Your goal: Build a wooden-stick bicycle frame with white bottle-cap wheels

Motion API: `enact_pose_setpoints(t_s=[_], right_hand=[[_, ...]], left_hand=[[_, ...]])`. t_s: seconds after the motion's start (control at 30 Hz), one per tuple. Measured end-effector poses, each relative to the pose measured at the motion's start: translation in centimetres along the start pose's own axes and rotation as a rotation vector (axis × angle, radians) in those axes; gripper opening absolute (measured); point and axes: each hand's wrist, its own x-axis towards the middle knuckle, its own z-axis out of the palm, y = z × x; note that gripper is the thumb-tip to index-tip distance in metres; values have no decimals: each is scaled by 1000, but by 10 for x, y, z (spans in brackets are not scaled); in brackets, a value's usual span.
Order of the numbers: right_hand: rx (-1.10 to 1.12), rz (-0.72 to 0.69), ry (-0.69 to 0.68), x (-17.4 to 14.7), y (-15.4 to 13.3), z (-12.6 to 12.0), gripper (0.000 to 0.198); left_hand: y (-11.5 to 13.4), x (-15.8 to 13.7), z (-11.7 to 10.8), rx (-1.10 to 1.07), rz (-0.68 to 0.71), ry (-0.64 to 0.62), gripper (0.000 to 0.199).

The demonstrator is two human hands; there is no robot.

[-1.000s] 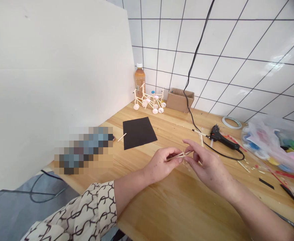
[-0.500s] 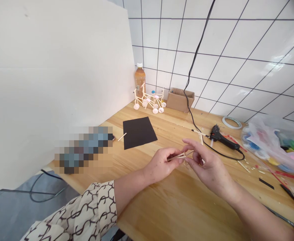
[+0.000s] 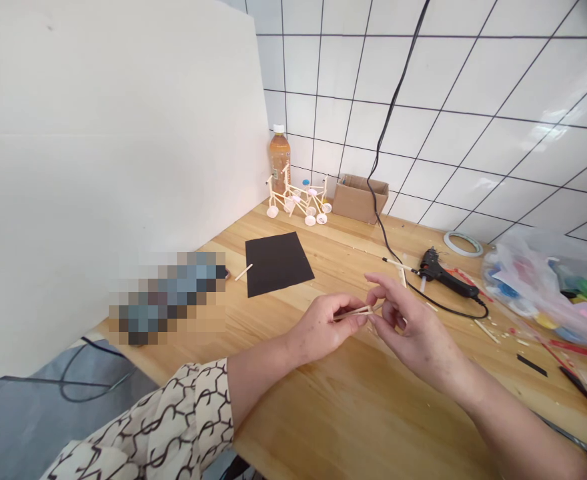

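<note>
Currently, some thin wooden sticks [image 3: 354, 313] are pinched between the thumb and fingers of the left hand [image 3: 323, 327], above the wooden table [image 3: 343, 413]. At their right end the right hand [image 3: 411, 327] is placed with bent fingers; whether the sticks are also gripped by it cannot be told. Farther back, a black sheet [image 3: 279, 265] is laid flat, and a glue gun [image 3: 446, 277] is seen rightward.

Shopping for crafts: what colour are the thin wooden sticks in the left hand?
The thin wooden sticks are pale beige, best seen in the head view.
</note>
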Motion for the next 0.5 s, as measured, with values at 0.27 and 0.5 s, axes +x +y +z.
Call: enact_pose_setpoints(t_s=[0.27,0.5], right_hand=[[33,26,-11,0,-1,-3,51],[33,14,-30,0,0,-2,50]], left_hand=[[1,5,-13,-61,-90,-79,24],[5,10,-19,-173,-226,-132,14]])
